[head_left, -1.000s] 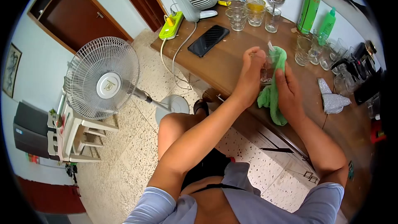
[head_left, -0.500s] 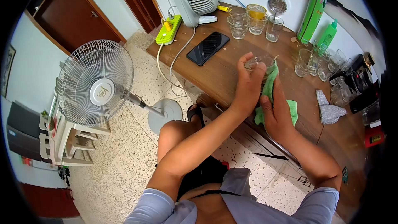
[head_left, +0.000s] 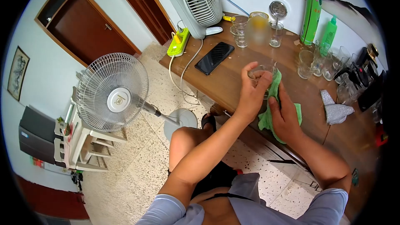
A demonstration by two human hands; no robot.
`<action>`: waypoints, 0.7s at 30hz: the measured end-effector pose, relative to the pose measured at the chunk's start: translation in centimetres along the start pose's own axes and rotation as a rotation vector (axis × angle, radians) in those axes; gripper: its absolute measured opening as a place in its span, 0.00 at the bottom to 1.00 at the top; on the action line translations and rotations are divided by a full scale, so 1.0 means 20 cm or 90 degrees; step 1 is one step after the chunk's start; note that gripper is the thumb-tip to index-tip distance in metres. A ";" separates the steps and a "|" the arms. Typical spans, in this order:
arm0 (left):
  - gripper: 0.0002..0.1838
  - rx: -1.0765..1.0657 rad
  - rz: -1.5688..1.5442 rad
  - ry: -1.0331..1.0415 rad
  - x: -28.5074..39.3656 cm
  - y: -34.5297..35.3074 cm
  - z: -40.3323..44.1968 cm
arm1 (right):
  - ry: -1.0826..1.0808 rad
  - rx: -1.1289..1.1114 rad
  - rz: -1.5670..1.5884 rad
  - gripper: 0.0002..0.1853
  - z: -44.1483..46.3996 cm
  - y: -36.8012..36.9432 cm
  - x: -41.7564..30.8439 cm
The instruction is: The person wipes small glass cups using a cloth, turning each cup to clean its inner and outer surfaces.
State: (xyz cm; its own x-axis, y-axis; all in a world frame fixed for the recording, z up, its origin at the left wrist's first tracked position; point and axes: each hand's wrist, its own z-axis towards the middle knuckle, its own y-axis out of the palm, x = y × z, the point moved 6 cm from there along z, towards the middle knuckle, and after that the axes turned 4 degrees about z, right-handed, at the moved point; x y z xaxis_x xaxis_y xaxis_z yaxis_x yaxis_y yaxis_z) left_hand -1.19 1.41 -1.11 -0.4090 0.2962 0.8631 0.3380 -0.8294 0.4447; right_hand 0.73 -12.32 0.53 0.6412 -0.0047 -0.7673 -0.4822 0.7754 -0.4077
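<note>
A clear drinking glass (head_left: 259, 71) is held above the near edge of the wooden table. My left hand (head_left: 253, 96) is closed round its side, fingers near the rim. My right hand (head_left: 286, 114) grips a green cloth (head_left: 274, 87) and presses it against the glass's right side. The cloth's lower end hangs below and behind that hand. Part of the glass's body is hidden by my fingers and the cloth.
Behind stand stacked glasses (head_left: 240, 33), a glass with a strainer (head_left: 276, 33), and a green box (head_left: 312, 12). Several glasses (head_left: 306, 64) and a silvery cloth (head_left: 336, 107) lie right. A black phone (head_left: 214, 57) and power strip (head_left: 178, 42) are left; a floor fan (head_left: 118, 100) stands beside the table.
The whole view has shifted, with the room now lying further right and lower. Both hands keep their hold on the glass and cloth, and the cloth hangs a little lower.
</note>
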 end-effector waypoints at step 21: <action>0.34 0.017 -0.068 -0.039 0.00 -0.02 -0.01 | 0.000 0.001 0.019 0.32 0.05 0.01 -0.04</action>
State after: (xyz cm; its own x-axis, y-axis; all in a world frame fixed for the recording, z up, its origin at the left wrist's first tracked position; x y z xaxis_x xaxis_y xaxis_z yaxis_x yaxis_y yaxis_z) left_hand -1.48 1.61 -1.24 -0.3912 0.4121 0.8229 0.3174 -0.7789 0.5409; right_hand 0.78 -11.58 1.53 0.6268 0.0188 -0.7790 -0.5003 0.7762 -0.3838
